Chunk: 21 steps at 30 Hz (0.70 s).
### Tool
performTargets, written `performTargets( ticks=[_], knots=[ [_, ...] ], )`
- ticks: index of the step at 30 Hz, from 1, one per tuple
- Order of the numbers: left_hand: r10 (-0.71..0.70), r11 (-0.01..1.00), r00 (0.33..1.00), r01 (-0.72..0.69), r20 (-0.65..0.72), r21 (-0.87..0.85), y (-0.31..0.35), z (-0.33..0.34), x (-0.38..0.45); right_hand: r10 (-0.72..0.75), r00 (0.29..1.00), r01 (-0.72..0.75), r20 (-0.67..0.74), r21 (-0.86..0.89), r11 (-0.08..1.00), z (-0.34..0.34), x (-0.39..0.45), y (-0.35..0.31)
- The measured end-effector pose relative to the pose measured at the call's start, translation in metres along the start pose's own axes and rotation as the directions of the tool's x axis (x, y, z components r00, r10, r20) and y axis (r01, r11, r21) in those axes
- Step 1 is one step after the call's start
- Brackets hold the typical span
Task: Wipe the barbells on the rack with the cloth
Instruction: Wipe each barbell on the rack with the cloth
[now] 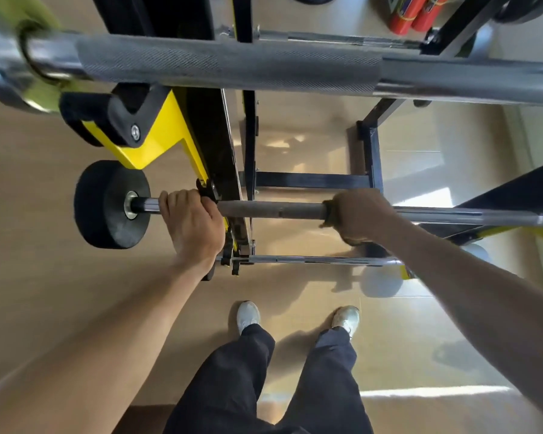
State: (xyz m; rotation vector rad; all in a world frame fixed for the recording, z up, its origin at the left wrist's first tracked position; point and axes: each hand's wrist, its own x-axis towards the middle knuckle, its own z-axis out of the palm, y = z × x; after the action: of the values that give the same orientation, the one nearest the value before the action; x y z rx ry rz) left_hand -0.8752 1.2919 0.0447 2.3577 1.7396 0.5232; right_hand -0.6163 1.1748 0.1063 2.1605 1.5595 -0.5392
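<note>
item: barbell rack (pixel 201 145), yellow and black frame, seen from above. a black cradle with a bolt sits at its upper left arm.

item: upper barbell (pixel 232 67), thick, knurled grey shaft with chrome collar at the left end, lying across the top of the view on the rack, closest to the camera.

item: middle barbell (pixel 273 210), thinner shaft, resting crosswise on the rack below the upper one. a small black weight disc (pixel 110 203) is fixed on its left end, outside the rack upright.

item: lower barbell (pixel 311 260), slim chrome shaft, lowest of the three, near the floor, partly hidden behind both forearms.

item: left hand (pixel 192 222), fingers curled over the middle barbell between the weight disc and the rack upright, gripping the chrome part of the shaft.

item: right hand (pixel 358 214), fingers wrapped around the middle barbell right of the knurled section, with a cloth (pixel 328 214) pressed between palm and shaft. only an olive edge of the cloth shows at the hand's left side and below the knuckles.

item: wooden floor (pixel 44 292), glossy, tan.

item: person's legs in dark trousers, two white shoes (pixel 247 316) planted on the floor just in front of the rack.

item: red cylinders (pixel 417 12), top right, on the floor behind the rack; what they are cannot be told.
</note>
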Motion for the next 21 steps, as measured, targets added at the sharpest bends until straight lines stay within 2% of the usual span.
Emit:
performTargets(
  ticks=[5,8,10,12,14,16,19,21],
  knots=[
    [0.033,0.999,0.998,-0.033,-0.045,0.020,-0.001,0.002,-0.001,-0.095,0.993,0.108,-0.077,0.192,0.975,-0.017,0.023,-0.095],
    [0.043,0.999,0.998,-0.042,-0.053,0.032,-0.002,0.001,-0.002,-0.133,0.974,0.170,-0.183,0.207,0.963,-0.026,0.026,-0.146],
    [0.061,0.998,0.997,-0.060,-0.050,0.027,-0.004,0.001,-0.002,-0.129,0.949,0.189,-0.289,0.189,0.964,-0.021,0.029,-0.156],
    [0.067,0.998,0.997,-0.067,-0.037,0.014,-0.006,-0.002,-0.001,-0.151,0.933,0.219,-0.326,0.182,0.959,-0.014,0.027,-0.149],
    [0.080,0.997,0.996,-0.079,-0.033,0.011,-0.006,-0.002,-0.001,-0.150,0.943,0.215,-0.296,0.200,0.956,-0.006,0.022,-0.129],
    [0.085,0.996,0.996,-0.085,-0.036,0.010,-0.007,-0.002,0.000,-0.078,0.965,0.134,-0.249,0.217,0.967,0.002,0.015,-0.096],
    [0.051,0.999,0.997,-0.051,-0.060,-0.007,-0.007,-0.001,-0.001,0.017,0.972,0.019,-0.234,0.151,0.988,0.010,-0.001,-0.045],
    [0.043,0.999,0.996,-0.043,-0.078,-0.001,-0.005,-0.001,-0.001,0.063,0.975,-0.037,-0.211,0.122,0.992,0.008,-0.003,-0.040]
  ],
)
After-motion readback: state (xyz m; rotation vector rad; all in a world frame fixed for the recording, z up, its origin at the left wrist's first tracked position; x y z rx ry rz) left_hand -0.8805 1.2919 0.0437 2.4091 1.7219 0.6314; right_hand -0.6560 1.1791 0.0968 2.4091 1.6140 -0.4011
